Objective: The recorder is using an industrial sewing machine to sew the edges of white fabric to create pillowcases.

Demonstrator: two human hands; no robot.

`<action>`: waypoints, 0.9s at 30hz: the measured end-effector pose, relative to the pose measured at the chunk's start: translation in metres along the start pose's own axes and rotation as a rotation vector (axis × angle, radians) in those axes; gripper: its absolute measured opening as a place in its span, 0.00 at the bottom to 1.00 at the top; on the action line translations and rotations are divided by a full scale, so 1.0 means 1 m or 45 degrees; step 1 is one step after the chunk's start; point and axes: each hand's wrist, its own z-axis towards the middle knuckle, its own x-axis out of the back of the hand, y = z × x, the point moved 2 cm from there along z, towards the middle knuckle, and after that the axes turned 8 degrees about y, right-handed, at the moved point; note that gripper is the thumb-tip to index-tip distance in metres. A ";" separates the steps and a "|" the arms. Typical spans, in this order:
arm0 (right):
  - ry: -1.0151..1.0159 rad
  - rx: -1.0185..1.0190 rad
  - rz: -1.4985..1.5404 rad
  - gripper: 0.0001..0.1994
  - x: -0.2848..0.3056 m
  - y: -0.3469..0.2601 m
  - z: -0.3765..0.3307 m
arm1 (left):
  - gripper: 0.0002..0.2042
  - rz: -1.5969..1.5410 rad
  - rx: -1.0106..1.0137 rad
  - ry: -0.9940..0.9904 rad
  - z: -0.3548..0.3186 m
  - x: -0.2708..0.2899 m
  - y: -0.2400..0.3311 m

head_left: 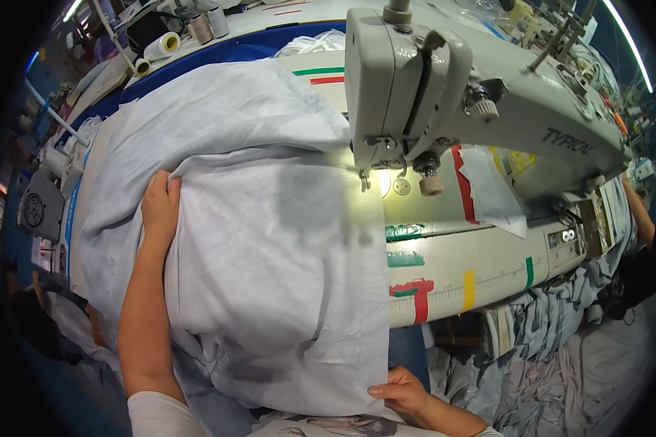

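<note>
A large pale grey-blue cloth lies spread over the sewing table, its right edge running straight down from the needle area of a grey-green sewing machine. My left hand rests flat on the cloth's upper left fold, fingers pressing into it. My right hand pinches the cloth's lower right corner at the table's near edge. A small lamp lights the needle area.
The table top carries red, green and yellow tape marks. Thread cones and a white roll stand at the back left. More grey fabric is heaped at the lower right, near another person's arm.
</note>
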 end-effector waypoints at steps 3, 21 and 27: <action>-0.039 0.027 0.040 0.09 -0.002 -0.011 0.012 | 0.10 0.031 0.019 0.000 0.019 -0.017 -0.009; 0.116 0.194 -0.147 0.09 -0.016 -0.032 0.036 | 0.13 0.250 0.135 -0.003 0.129 -0.097 -0.023; 0.311 0.648 -0.957 0.11 -0.040 0.007 0.049 | 0.24 -0.380 0.112 -0.458 0.056 0.011 0.025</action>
